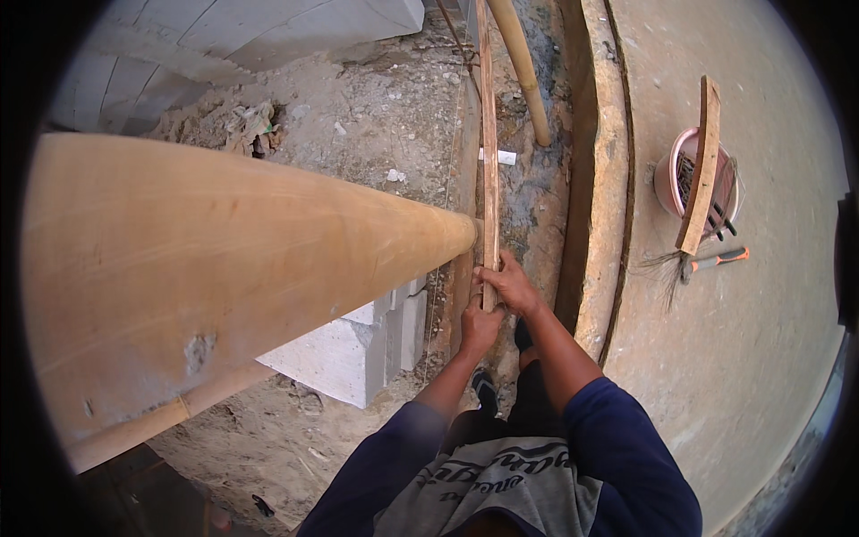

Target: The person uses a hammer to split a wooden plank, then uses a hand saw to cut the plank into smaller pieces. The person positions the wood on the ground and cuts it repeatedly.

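A long, narrow wooden batten (489,134) runs from my hands toward the top of the view, beside a thick, tan round pole (250,259). My left hand (480,322) grips the batten at its lower visible end, fingers wrapped round it. My right hand (510,285) holds it just above and to the right of my left, with thumb and fingers closed on it. The pole's far end lies just left of the batten, near my hands.
White blocks (340,362) lie under the pole. A concrete ledge (586,206) runs along my right. Beyond it stand a pink bucket (669,179) with a short board (702,152) across it and an orange-handled hammer (716,259). A bamboo pole (519,63) and pale slabs (233,27) are farther off.
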Tool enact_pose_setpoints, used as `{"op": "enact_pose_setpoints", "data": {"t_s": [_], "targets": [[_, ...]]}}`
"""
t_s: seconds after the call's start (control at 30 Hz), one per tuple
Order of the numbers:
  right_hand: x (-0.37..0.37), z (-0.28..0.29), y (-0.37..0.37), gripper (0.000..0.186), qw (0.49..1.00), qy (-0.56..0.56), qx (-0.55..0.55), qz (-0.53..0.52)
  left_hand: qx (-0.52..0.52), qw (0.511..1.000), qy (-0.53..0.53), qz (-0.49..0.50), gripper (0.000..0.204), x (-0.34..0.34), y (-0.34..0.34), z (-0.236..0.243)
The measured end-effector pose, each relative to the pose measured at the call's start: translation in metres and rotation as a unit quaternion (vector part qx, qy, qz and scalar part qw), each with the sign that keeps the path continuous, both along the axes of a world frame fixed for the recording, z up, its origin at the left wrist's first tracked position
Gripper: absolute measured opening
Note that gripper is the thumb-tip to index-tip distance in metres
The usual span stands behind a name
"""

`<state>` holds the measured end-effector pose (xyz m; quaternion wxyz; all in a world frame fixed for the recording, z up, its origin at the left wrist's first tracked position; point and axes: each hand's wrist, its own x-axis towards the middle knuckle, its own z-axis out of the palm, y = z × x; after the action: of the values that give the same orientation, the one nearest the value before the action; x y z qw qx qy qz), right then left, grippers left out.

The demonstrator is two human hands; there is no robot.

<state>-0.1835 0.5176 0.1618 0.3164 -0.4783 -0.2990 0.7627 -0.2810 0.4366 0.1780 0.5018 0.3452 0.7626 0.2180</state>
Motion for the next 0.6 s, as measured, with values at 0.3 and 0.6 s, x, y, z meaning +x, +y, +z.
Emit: {"op": "enact_pose_setpoints", "data": {"t_s": [0.3, 0.6], "targets": [[-0.018, -0.016, -0.021, 0.046, 0.992, -0.08, 0.092, 0.021, -0.019, 1.0, -0.016, 0.0, 0.027, -0.014, -0.026, 0.027], [-0.015, -0.012, -0.018, 0.051, 0.996, -0.049, 0.068, 0.03, 0.0, 1.0, -0.028, 0.001, 0.028, -0.015, -0.028, 0.02]]}}
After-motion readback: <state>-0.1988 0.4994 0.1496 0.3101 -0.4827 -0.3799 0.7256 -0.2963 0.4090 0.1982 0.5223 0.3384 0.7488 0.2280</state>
